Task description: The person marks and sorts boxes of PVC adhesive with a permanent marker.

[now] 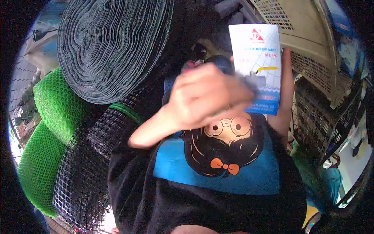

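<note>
On the left, green mesh rolls (pixel 58 109), a thick grey roll (pixel 113 46) and black netting (pixel 82 179) are crowding the person's sleeve, while the left hand (pixel 206 95), fingers curled and blurred, is hovering over the dark shirt (pixel 163 199) and covering the lower left of a printed card (pixel 255 46); I can't tell what it's pinching. The right hand (pixel 286 97) is gripping that card by its side edges, its long axis running nearly upright and its red-triangle end pointing away from the wearer, with a beige crate (pixel 315 23) leaving little room beyond.
</note>
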{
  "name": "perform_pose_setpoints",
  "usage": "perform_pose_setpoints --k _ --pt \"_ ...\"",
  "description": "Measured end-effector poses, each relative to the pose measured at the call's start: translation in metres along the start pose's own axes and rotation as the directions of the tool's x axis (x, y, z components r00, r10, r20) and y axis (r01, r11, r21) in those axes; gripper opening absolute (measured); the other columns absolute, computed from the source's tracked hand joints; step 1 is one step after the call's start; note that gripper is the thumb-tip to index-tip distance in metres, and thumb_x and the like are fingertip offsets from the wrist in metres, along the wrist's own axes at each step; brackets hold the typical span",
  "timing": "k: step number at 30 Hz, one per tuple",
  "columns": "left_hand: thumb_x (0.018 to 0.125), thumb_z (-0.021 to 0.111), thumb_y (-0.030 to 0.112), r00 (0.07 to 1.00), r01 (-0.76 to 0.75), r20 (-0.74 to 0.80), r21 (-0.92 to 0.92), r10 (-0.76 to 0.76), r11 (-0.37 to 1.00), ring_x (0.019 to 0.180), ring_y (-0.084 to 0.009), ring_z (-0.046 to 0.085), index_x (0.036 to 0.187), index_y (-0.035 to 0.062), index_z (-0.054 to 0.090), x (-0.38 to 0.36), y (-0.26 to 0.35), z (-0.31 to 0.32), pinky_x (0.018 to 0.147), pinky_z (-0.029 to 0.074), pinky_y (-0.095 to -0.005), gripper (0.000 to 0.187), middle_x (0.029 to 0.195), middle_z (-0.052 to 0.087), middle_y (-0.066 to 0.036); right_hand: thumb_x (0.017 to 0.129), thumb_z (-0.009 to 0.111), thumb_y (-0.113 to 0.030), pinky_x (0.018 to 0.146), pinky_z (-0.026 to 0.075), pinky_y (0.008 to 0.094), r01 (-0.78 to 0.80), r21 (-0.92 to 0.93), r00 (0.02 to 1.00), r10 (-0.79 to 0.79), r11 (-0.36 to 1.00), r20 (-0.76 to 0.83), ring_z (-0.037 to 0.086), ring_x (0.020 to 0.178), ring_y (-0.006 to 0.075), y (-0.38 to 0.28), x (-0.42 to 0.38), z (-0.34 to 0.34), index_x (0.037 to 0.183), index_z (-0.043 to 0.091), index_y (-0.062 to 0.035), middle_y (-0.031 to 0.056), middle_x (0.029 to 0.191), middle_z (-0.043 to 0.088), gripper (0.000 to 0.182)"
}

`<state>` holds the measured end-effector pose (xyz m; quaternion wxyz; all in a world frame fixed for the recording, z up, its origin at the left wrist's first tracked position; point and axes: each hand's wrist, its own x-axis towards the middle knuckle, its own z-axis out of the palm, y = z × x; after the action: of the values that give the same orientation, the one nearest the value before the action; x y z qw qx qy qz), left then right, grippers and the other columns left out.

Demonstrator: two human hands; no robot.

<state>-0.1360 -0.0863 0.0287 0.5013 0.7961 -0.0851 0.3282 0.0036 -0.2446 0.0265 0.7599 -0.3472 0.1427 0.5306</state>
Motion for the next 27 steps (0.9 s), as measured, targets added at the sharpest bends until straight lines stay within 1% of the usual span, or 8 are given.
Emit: perform_pose_setpoints --k 4,6,7,10,13,20,23,27 --pt "0.072 0.082 0.000 0.971 0.157 -0.223 0.297 -0.092 0.942 0.073 -0.0189 0.068 0.095 0.0011 0.072 0.023 -0.008 -0.016 0.069 0.052 -0.0299 0.024 0.088 0.073 -0.009 0.101 0.033 -0.063 0.103 0.049 0.0445 -0.026 0.021 0.985 0.022 0.999 0.173 0.060 0.119 0.0311 0.007 -0.007 0.014 0.147 0.039 -0.0011 0.0224 0.138 0.054 0.078" --pt "0.072 0.083 0.000 0.975 0.066 -0.220 0.376 0.020 0.924 0.073 -0.0193 0.068 0.095 0.0021 0.072 0.027 -0.016 -0.014 0.068 0.051 -0.0296 0.025 0.088 0.073 -0.008 0.102 0.032 -0.062 0.106 0.046 0.0433 -0.048 0.068 0.954 0.025 0.997 0.300 0.058 0.123 0.0286 0.012 -0.006 0.010 0.147 0.039 -0.0013 0.0193 0.139 0.055 0.076" --pt "0.072 0.083 0.000 0.978 0.038 -0.206 0.389 0.046 0.920 0.073 -0.0194 0.068 0.095 0.0020 0.072 0.027 -0.018 -0.011 0.068 0.051 -0.0293 0.026 0.088 0.073 -0.008 0.102 0.029 -0.062 0.106 0.046 0.0441 -0.009 0.082 0.973 -0.010 0.997 0.231 0.058 0.122 0.0292 0.013 -0.006 0.016 0.146 0.039 0.0000 0.0198 0.137 0.056 0.077" --pt "0.069 0.085 0.001 0.979 -0.015 -0.189 0.311 0.077 0.950 0.072 -0.0189 0.068 0.094 0.0017 0.073 0.017 -0.017 0.002 0.065 0.049 -0.0283 0.028 0.087 0.074 -0.007 0.100 0.016 -0.069 0.097 0.052 0.0371 0.045 -0.144 0.999 -0.042 0.989 0.027 0.065 0.112 0.0242 0.012 -0.006 0.023 0.140 0.047 0.0003 0.0168 0.128 0.063 0.086" --pt "0.069 0.085 0.001 0.979 0.018 -0.200 0.234 0.030 0.972 0.072 -0.0184 0.068 0.094 0.0013 0.073 0.006 -0.010 0.016 0.064 0.050 -0.0280 0.028 0.086 0.074 -0.007 0.100 0.016 -0.069 0.097 0.052 0.0394 0.041 -0.076 0.997 -0.036 0.996 0.068 0.065 0.111 0.0263 0.008 -0.005 0.013 0.140 0.047 0.0003 0.0174 0.127 0.063 0.087" --pt "0.068 0.085 0.006 0.996 0.088 -0.029 -0.062 -0.090 0.994 0.073 -0.0176 0.068 0.090 0.0030 0.076 -0.010 0.004 0.025 0.065 0.051 -0.0280 0.025 0.087 0.074 -0.005 0.099 0.018 -0.071 0.098 0.052 0.0400 0.026 -0.044 0.987 -0.019 0.999 0.160 0.066 0.112 0.0262 -0.002 -0.002 -0.003 0.141 0.046 -0.0005 0.0177 0.128 0.063 0.087" --pt "0.069 0.085 0.007 0.996 0.082 -0.048 0.015 -0.081 0.997 0.076 -0.0178 0.068 0.091 0.0031 0.075 -0.002 0.000 0.019 0.067 0.051 -0.0294 0.024 0.088 0.074 -0.005 0.099 0.019 -0.070 0.098 0.052 0.0403 0.031 -0.093 0.992 -0.019 0.995 0.122 0.065 0.113 0.0267 -0.001 -0.001 0.001 0.142 0.045 -0.0001 0.0184 0.128 0.062 0.086" --pt "0.074 0.082 0.002 0.966 0.166 -0.240 0.279 -0.099 0.946 0.074 -0.0214 0.067 0.093 0.0020 0.074 0.020 -0.011 0.005 0.069 0.052 -0.0314 0.021 0.087 0.074 -0.007 0.102 0.022 -0.065 0.100 0.050 0.0412 0.027 -0.197 0.998 -0.017 0.980 0.053 0.063 0.115 0.0277 0.012 -0.006 0.007 0.142 0.045 0.0000 0.0187 0.130 0.060 0.080"
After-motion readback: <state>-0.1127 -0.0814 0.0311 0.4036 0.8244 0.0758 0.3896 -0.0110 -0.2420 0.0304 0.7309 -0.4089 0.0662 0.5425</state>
